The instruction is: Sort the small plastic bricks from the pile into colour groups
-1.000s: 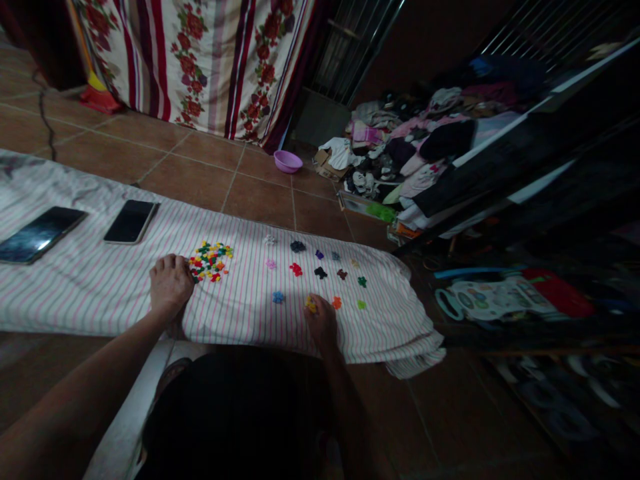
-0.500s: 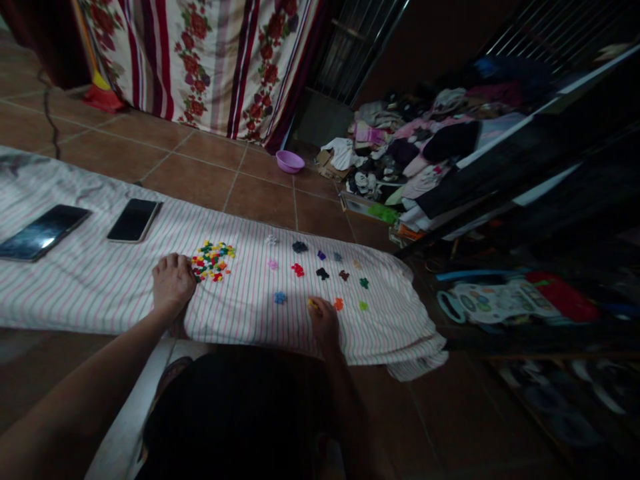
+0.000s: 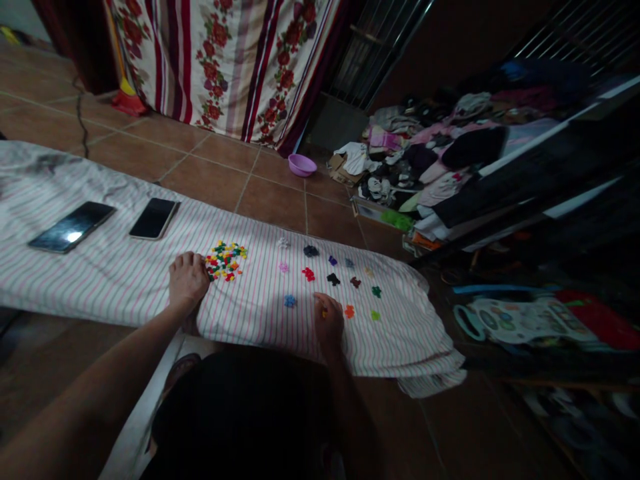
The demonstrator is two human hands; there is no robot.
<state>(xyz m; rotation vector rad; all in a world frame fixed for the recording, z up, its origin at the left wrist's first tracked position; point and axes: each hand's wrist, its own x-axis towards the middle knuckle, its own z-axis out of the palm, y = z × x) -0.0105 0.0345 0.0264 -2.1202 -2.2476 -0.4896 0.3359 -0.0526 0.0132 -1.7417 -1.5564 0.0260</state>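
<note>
My left hand (image 3: 189, 281) lies palm down on the striped cloth, its fingers loosely apart and its inner side against a mixed pile of small coloured beads (image 3: 227, 260). My right hand (image 3: 330, 323) is low over a few yellow beads (image 3: 325, 312), index finger stretched out and the other fingers partly hidden; it looks open. Left of it lies a blue cluster of beads (image 3: 290, 301), and on its right an orange cluster (image 3: 349, 311) and a lime one (image 3: 375, 315). Beyond it are red beads (image 3: 309, 274) and black beads (image 3: 333, 279).
Two phones, a larger one (image 3: 73, 228) and a smaller one (image 3: 153, 219), lie on the striped cloth (image 3: 260, 320) to the left. Past it, a purple basin (image 3: 302, 165) stands on the tiled floor. Heaped clothes (image 3: 425, 153) and a dark rack are at the right.
The view has shifted so everything appears further right. My right hand has moved slightly left over the yellow beads, its index finger now straighter. My left hand stays beside the mixed pile.
</note>
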